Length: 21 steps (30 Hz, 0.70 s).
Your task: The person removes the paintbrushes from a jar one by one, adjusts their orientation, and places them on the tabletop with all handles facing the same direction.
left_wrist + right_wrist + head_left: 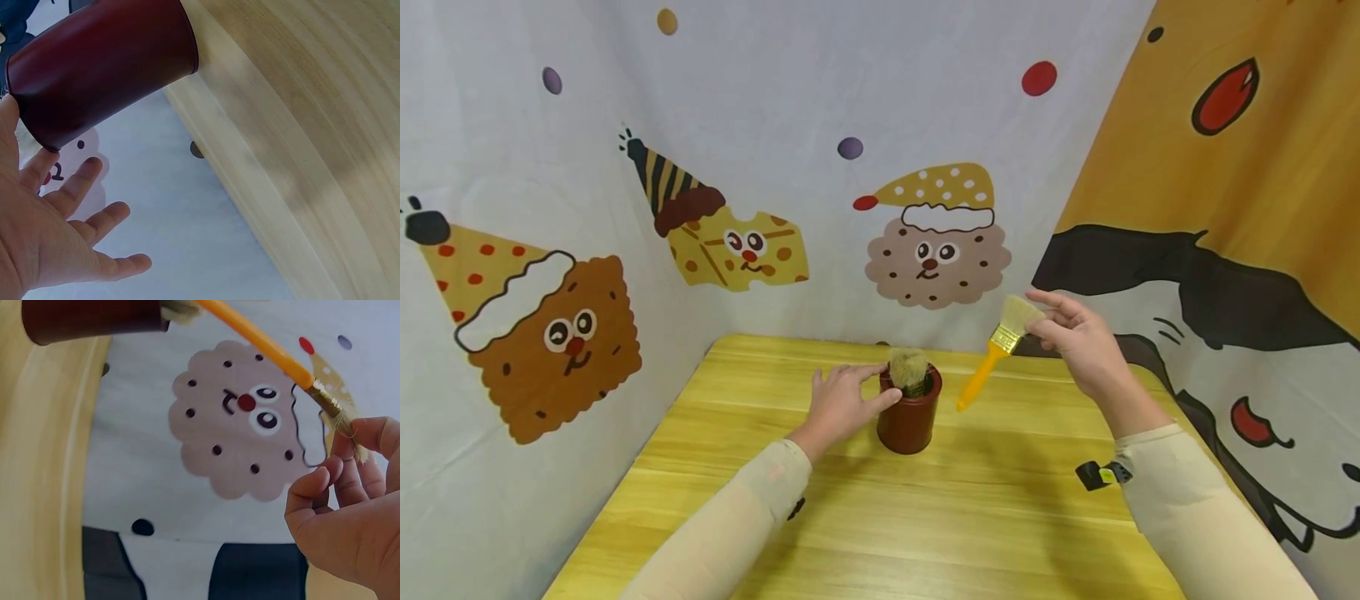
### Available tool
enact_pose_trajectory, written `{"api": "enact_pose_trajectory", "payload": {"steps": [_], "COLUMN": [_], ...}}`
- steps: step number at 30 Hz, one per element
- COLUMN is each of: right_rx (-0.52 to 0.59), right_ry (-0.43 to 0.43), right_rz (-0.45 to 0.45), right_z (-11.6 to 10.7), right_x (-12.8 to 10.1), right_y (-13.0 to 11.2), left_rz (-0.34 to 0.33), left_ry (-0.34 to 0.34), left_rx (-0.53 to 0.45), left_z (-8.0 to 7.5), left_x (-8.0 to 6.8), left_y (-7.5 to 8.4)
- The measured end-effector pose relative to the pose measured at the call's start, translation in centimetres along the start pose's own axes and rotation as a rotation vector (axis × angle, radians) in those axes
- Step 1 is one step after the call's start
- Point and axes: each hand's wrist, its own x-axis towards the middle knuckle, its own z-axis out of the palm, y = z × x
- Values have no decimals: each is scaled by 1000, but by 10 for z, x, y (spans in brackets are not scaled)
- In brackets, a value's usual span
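With the right hand (1078, 342), pinching a brush (1003, 340) by its bristles (1019, 313) between thumb and fingers. With the left hand (846, 400), lightly gripping a dark red cup (906, 429) at the rim with thumb and index finger, other fingers spread. Held in the air just right of the cup, apart from it, with the handle (976, 387) slanting down to the left. Should feel very light, and may swing or twist at the handle end because of so slight a pinch. Likely stiff along the handle and metal band (326, 397), soft and springy at the bristles; probably smooth rather than truly slippery, and not fragile. Better taken by the metal band or the thick part of the handle for firm control.

As for the cup, standing upright on the worktop (820, 517) with a bristle tuft (908, 369) poking out of the mouth. Probably stiff-walled and easy to tip by the rim; best steadied round the body.

In looks, orange-yellow along the slim handle, shiny gold at the band, pale cream and flat at the bristles. On the cup, smooth, glossy and brownish red.
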Motion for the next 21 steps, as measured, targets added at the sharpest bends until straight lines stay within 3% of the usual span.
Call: {"api": "enact_pose_trajectory", "payload": {"steps": [21], "right_rx": [188], "right_ry": [-79], "right_rz": [40], "right_z": [2], "right_x": [8], "right_y": [35], "left_rz": [-10], "left_ry": [-9], "left_rx": [-4], "left_z": [1], "left_x": [1], "left_y": [-2]}}
